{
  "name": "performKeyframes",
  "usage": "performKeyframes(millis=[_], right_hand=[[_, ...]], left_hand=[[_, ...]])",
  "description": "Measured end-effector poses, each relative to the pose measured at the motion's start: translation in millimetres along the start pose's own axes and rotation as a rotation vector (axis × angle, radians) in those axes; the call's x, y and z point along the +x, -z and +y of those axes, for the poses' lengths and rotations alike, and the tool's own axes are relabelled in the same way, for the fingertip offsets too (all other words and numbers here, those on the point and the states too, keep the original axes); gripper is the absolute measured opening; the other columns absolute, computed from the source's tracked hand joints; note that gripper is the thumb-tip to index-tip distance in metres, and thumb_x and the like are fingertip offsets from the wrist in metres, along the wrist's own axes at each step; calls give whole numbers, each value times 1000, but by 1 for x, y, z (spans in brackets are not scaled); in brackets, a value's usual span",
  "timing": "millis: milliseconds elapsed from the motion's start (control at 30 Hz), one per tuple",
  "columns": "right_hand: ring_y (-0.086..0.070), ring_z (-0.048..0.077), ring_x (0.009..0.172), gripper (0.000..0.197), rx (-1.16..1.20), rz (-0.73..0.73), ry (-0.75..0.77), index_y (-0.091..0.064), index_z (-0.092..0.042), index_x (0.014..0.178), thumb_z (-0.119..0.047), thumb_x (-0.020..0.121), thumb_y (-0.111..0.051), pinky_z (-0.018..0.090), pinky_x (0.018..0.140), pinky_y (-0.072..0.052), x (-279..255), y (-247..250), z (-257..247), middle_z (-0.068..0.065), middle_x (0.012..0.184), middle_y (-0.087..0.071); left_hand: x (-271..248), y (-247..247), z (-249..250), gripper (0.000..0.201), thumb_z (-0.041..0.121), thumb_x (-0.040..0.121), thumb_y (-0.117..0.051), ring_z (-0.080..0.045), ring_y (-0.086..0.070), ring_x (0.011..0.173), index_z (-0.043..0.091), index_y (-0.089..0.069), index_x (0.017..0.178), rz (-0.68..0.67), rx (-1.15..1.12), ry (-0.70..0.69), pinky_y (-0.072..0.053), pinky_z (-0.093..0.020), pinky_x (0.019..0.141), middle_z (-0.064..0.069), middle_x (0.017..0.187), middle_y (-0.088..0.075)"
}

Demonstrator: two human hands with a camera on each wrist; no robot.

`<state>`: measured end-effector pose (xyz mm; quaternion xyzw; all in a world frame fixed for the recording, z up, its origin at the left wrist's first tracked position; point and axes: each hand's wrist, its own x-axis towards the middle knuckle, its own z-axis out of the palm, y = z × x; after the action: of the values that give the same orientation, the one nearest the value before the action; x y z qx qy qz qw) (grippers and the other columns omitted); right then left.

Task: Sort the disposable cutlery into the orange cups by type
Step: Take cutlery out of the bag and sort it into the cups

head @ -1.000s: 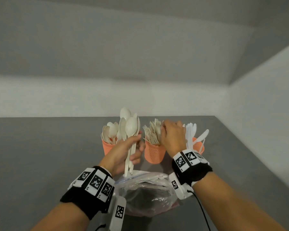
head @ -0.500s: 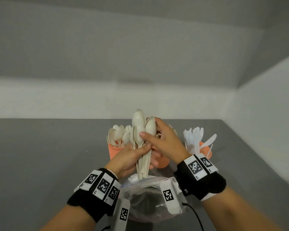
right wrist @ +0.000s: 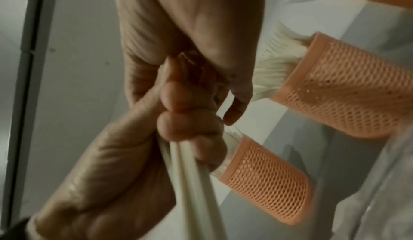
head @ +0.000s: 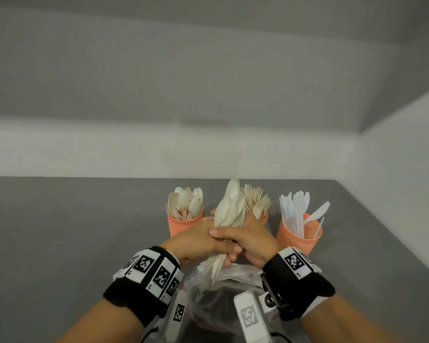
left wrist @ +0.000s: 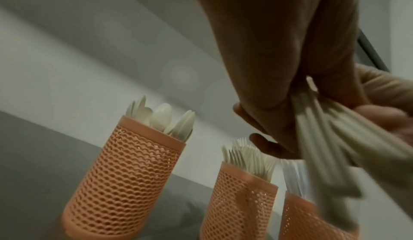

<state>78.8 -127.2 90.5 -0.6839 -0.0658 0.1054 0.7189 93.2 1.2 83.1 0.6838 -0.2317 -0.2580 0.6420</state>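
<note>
Both hands grip one bundle of cream spoons (head: 229, 209), bowls up, above a plastic bag. My left hand (head: 201, 237) wraps the handles from the left, and my right hand (head: 245, 237) closes over them from the right. The handles (left wrist: 324, 146) fan out below the fingers (right wrist: 190, 182). Behind stand three orange mesh cups: the left cup (head: 183, 225) holds spoons, the middle cup (head: 263, 216) holds forks and is mostly hidden by the hands, the right cup (head: 296, 237) holds white knives. The spoon cup (left wrist: 125, 173) and the fork cup (left wrist: 239, 199) show close up.
A crumpled clear plastic bag (head: 223, 295) lies on the grey table (head: 72, 243) right under the hands. Grey walls close the table at the back and on the right (head: 394, 181). The cups stand in a row near the back right corner.
My right hand left the fork cup and came over to the spoons in my left hand. Both hands now clasp the bundle, which is squeezed tighter and leans a little right.
</note>
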Motion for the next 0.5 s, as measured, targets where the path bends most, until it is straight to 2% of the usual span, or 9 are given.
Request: performKeyframes(millis=[33, 67, 133, 167, 233, 300, 367, 433, 500], right_hand=[[-64, 51, 74, 12, 12, 6, -3, -72, -17, 79, -9, 71, -74, 44, 57, -55, 1, -2, -1, 30, 96, -67], [-66, 47, 85, 11, 38, 6, 2, -73, -17, 76, -7, 73, -72, 49, 67, -55, 2, -3, -2, 27, 97, -69], [-69, 31, 91, 20, 128, -8, 26, -74, -18, 71, -1, 79, -66, 47, 82, -54, 6, -5, -8, 21, 96, -71], [-69, 27, 89, 21, 197, -4, 45, -73, -16, 70, 0, 80, -64, 46, 84, -54, 9, -5, -11, 18, 91, -71], [-68, 22, 79, 16, 308, 53, 115, -67, -12, 75, 1, 82, -60, 40, 83, -53, 20, -1, -18, 10, 75, -71], [-64, 19, 78, 10, 350, 169, 177, -59, -12, 86, -2, 86, -58, 37, 90, -47, 36, 4, -23, 4, 69, -68], [-61, 20, 85, 9, 338, 295, 256, -56, -13, 90, -4, 88, -58, 41, 97, -41, 55, 6, -27, 0, 70, -67], [-62, 22, 89, 11, 213, 399, 346, -59, -17, 84, -6, 87, -60, 37, 95, -45, 75, 1, -31, -2, 74, -67], [-63, 17, 85, 10, 48, 420, 370, -59, -16, 87, -7, 85, -63, 26, 85, -49, 91, -8, -29, -3, 80, -65]], left_hand=[[-1, 2, -1, 22, -6, 80, -65, -17, -65, 60, 6, -60, 99, -28, -28, 14, -56, -26, 63, -11, 68, -65], [-2, 6, 0, 26, -6, 80, -65, -20, -67, 67, 5, -59, 103, -60, -38, 31, -58, -29, 70, -12, 73, -67], [-8, 17, 0, 25, 1, 80, -67, -22, -69, 86, 3, -61, 105, -91, 26, 56, -54, -31, 88, -10, 88, -71], [-11, 25, 0, 32, 9, 77, -71, -21, -67, 96, 4, -62, 107, -70, 59, 56, -51, -30, 92, -9, 98, -71], [-16, 47, 0, 44, 20, 68, -76, -15, -66, 99, 11, -64, 109, 117, 51, 4, -50, -23, 89, -4, 105, -71], [-21, 77, -4, 43, 20, 63, -77, -12, -65, 90, 16, -65, 105, 477, -62, -111, -50, -21, 80, 1, 95, -71], [-21, 103, -10, 70, 29, 53, -85, -12, -57, 92, 18, -55, 116, 748, -54, -132, -46, -20, 75, 3, 100, -60], [-14, 114, -19, 109, 47, 41, -81, -14, -48, 104, 24, -33, 136, 777, 139, -35, -43, -23, 81, 5, 118, -46], [-2, 112, -26, 130, 47, 37, -83, -15, -39, 117, 28, -14, 145, 676, 280, 41, -41, -32, 94, 4, 133, -34]])
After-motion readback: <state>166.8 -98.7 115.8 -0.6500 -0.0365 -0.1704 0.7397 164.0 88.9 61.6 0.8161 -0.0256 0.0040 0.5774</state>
